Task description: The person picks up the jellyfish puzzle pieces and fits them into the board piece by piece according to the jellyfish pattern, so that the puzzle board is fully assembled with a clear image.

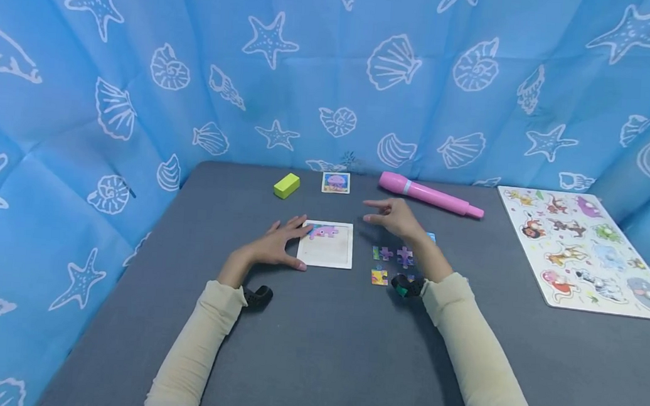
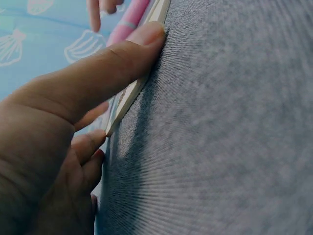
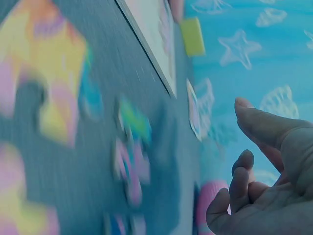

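A square white tray [image 1: 324, 253] with pink and purple puzzle pieces [image 1: 323, 232] fitted at its upper left lies on the table. My left hand [image 1: 277, 245] rests at the tray's left side, fingers spread; in the left wrist view the thumb [image 2: 122, 56] touches the tray's edge [image 2: 122, 105]. My right hand [image 1: 396, 219] hovers above the table right of the tray, index finger extended, other fingers loosely curled, holding nothing. Loose puzzle pieces [image 1: 405, 257] lie below it, some hidden by the forearm. In the right wrist view, the right hand [image 3: 274, 161] is beside blurred pieces [image 3: 132, 166].
Behind the tray are a yellow-green block [image 1: 286, 186] and a small picture card [image 1: 336, 183]. A pink stick-like object [image 1: 432, 196] lies behind my right hand. An animal puzzle board [image 1: 587, 253] is at the right. A blue shell-patterned curtain [image 1: 309, 101] hangs behind the table.
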